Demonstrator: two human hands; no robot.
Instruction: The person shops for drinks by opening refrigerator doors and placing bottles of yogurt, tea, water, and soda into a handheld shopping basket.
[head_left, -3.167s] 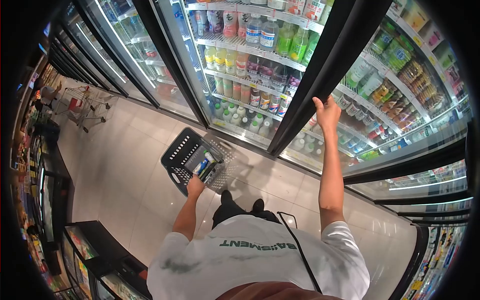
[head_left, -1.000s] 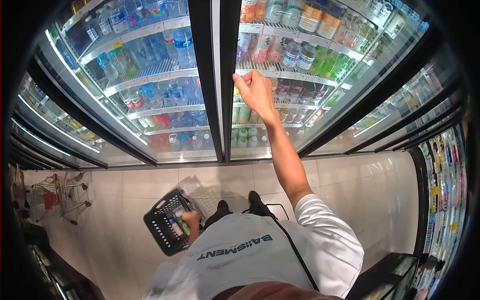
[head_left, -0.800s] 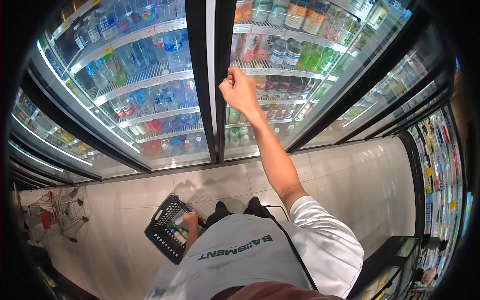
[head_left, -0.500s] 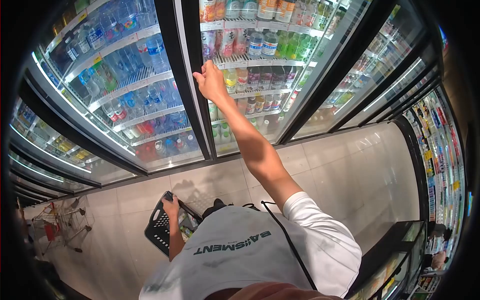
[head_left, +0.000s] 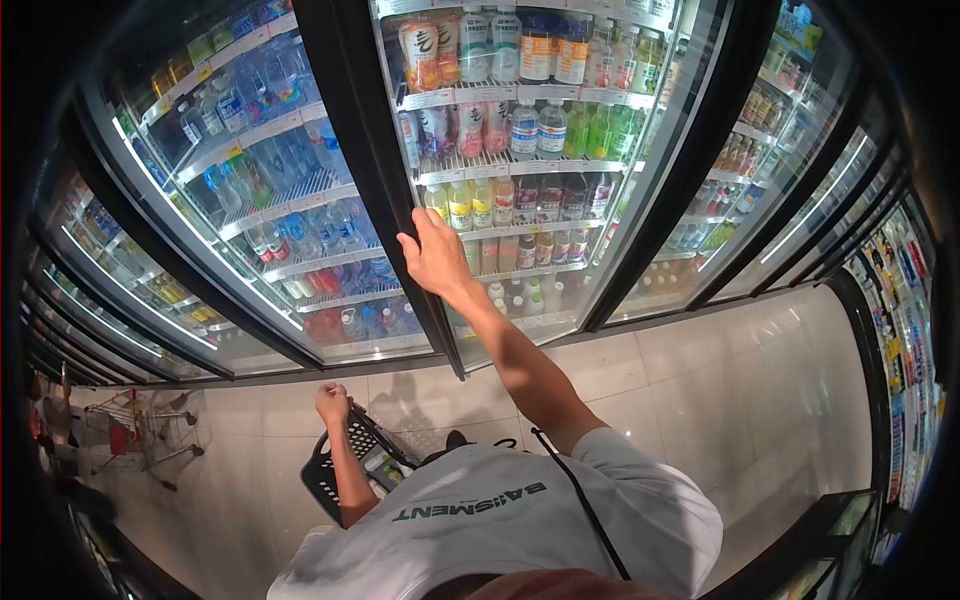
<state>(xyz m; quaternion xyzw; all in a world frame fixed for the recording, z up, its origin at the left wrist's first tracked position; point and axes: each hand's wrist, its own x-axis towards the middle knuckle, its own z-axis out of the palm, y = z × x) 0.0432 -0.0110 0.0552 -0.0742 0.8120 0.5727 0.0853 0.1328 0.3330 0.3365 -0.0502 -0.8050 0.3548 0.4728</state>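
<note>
My right hand (head_left: pixel 437 255) is closed around the edge of the black door frame (head_left: pixel 350 110) of an upright glass-front drinks cooler. The foot of this door stands a little out from the cooler's base, so it is slightly ajar. Behind the glass are shelves of bottles, with yellow-labelled bottles (head_left: pixel 459 206) just beyond my fingers. Low on the left, my left hand (head_left: pixel 333 403) is closed on the handle of a black perforated shopping basket (head_left: pixel 322 478). Green and white packages (head_left: pixel 383 468) lie in the basket, partly hidden by my body.
More closed cooler doors run left and right. On the tiled floor (head_left: pixel 240 435) at left stands a metal shopping cart (head_left: pixel 135 435), with a person partly visible beside it. Stocked shelves (head_left: pixel 905 340) curve along the right side, and a dark-framed case (head_left: pixel 830 540) stands at lower right.
The door has come slightly open, with my right hand now lower on its edge. My left hand and the basket have shifted a little. The whole view has moved as well.
</note>
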